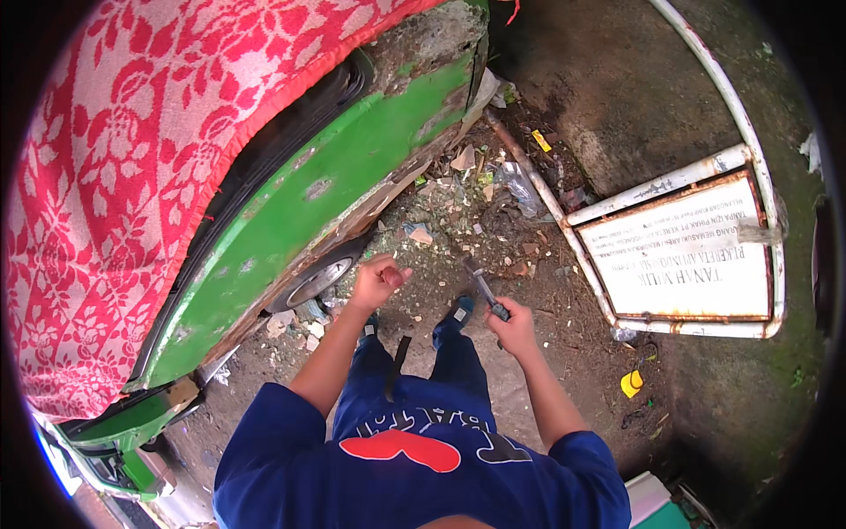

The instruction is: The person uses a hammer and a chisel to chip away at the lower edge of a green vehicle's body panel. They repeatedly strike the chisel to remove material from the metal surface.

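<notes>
My left hand (374,284) is raised beside the green car body (317,189), its fingers curled round a small reddish-brown object (392,276) that is too small to make out. My right hand (513,328) grips a hand tool (478,279) with a grey metal end and a dark handle, pointing forward over the ground. The car's paint is patchy, with rust and bare filler along the lower edge and upper corner, and a red floral cloth (141,132) covers its top. A wheel (313,282) shows under the car, below my left hand.
A white rusty metal frame with a sign board (683,242) lies on the right. Broken chips, rubble and plastic scraps (464,160) litter the ground (599,388) ahead. A yellow object (631,383) lies at the lower right, and a teal-and-white object (670,502) sits behind me at right.
</notes>
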A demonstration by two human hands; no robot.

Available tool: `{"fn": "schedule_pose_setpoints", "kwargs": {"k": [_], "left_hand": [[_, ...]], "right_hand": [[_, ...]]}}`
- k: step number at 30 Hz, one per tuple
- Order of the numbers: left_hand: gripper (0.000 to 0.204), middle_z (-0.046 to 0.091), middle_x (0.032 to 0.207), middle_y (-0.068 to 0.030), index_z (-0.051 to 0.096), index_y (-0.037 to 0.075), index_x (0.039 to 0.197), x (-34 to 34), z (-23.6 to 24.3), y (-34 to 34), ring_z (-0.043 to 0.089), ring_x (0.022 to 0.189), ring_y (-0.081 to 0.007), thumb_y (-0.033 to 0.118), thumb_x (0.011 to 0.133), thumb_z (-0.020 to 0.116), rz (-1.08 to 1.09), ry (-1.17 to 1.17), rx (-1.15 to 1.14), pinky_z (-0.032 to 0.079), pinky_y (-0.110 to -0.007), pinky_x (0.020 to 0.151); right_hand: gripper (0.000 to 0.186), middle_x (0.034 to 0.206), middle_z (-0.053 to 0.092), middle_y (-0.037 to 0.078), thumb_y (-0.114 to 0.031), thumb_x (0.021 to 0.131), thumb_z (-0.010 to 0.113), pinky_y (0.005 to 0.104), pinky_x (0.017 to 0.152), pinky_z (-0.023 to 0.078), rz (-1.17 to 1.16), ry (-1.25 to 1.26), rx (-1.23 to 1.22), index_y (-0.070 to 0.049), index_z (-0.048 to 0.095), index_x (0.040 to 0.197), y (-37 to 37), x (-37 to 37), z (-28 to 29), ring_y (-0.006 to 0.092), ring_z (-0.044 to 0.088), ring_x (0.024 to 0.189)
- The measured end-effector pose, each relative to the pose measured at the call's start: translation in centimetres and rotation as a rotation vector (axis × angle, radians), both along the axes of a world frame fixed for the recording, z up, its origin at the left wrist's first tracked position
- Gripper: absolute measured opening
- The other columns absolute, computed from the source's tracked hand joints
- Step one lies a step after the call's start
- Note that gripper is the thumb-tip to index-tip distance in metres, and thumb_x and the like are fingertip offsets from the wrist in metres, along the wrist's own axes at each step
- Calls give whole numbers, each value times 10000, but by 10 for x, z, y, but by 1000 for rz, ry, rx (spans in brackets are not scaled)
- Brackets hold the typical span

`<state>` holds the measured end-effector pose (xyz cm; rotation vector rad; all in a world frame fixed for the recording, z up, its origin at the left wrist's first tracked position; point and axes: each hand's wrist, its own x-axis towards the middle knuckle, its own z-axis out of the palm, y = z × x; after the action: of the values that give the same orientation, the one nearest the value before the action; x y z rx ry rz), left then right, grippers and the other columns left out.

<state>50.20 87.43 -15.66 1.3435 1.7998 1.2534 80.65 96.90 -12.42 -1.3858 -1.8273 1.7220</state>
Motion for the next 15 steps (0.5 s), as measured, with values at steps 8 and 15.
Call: {"fn": "schedule_pose_setpoints", "kwargs": {"k": [8, 15], "left_hand": [[166, 564, 724, -26, 665, 41, 827, -12, -36, 60, 534, 686, -162, 80, 737, 799, 64, -206, -34, 426, -295, 642], [376, 470, 617, -64, 470, 48, 618, -48, -86, 90, 485, 619, -247, 122, 717, 825, -130, 33, 186, 405, -344, 631]], "right_hand": [[184, 720, 645, 8, -27, 796, 689, 235, 566, 448, -20, 130, 60, 6, 679, 976, 73, -42, -62, 52, 569, 621], [137, 704, 601, -5, 35, 819, 672, 218, 518, 440, -229, 275, -86, 21, 648, 953, 62, -80, -92, 52, 543, 577]]}}
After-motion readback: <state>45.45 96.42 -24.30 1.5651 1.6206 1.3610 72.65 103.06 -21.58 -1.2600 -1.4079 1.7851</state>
